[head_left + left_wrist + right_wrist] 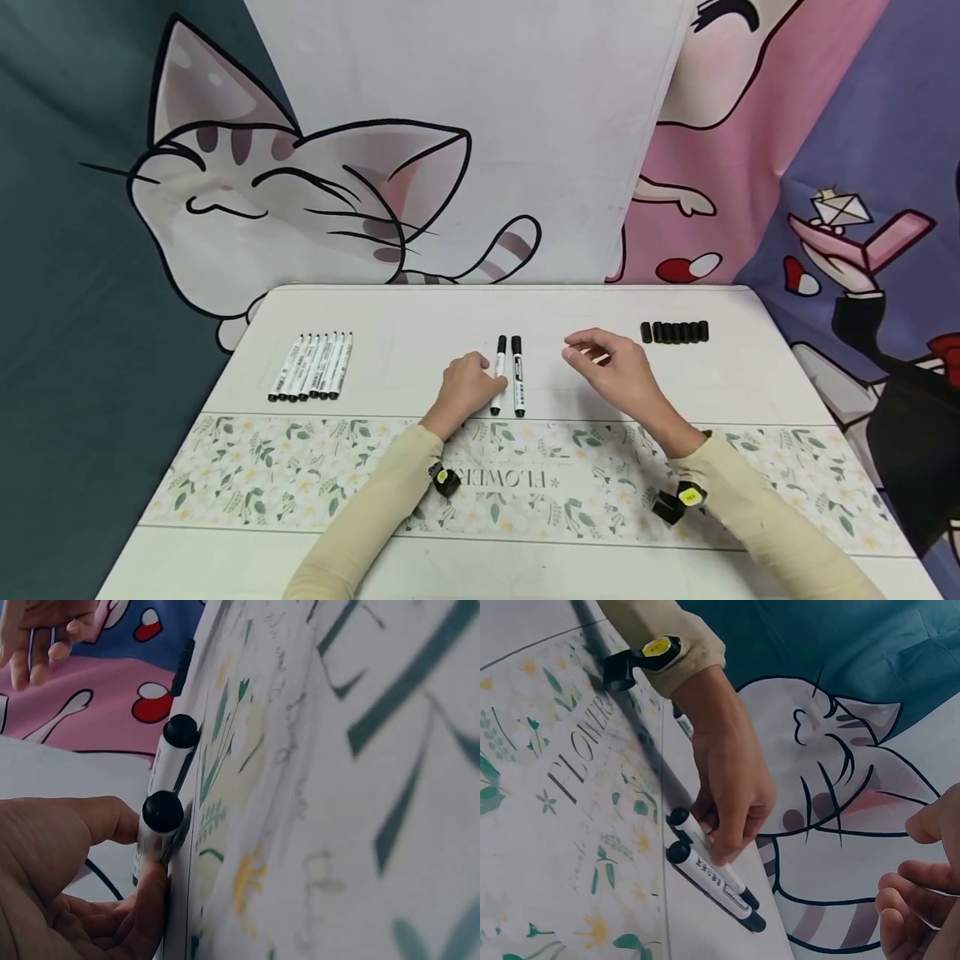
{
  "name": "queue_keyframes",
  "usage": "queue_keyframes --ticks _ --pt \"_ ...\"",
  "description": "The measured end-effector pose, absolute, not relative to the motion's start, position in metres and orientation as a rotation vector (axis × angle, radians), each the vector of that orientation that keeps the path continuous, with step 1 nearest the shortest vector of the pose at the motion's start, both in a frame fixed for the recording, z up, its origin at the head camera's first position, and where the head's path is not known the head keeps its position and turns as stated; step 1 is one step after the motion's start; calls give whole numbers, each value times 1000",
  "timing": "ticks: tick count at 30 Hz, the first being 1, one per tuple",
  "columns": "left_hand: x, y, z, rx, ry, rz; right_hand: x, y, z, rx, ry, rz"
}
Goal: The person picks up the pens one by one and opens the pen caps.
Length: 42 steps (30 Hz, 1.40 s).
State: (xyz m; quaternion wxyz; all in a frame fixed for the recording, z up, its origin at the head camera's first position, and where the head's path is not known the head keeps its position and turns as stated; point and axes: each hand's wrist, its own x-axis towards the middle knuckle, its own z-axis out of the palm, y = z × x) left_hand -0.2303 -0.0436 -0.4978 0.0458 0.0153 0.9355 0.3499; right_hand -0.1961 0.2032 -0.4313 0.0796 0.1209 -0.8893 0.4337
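Two capped white markers with black caps lie side by side at the middle of the white table [420, 317]. My left hand [480, 383] grips the left marker [501, 354] where it lies; in the left wrist view my thumb and a finger of the left hand [75, 885] close on that marker [159, 821]. The right wrist view shows the fingers [731, 825] over its barrel [694, 831]. The second marker [517, 375] [176, 750] [712, 881] lies free beside it. My right hand [592, 354] [922, 900] hovers to the right, fingers loosely curled, holding nothing.
Several uncapped markers [311, 367] lie in a row at the left of the table. A row of black caps [675, 332] sits at the back right. A floral mat [525, 492] runs across the front. Cartoon cloth hangs behind the table.
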Motion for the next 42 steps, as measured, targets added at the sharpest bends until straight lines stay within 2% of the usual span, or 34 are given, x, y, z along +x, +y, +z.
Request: queue_keyframes --ticks 5,17,29,42 --pt "-228 -58 -494 89 2825 1190 -198 206 -425 386 -2663 1272" --pt "-202 -78 -458 306 2834 1344 -194 211 -404 437 -2694 1253" --pt "-177 -90 -440 794 3040 1289 -179 194 -392 619 -2644 1320" --pt "-164 -97 -442 1202 3156 1174 -161 172 -396 832 -2594 1319"
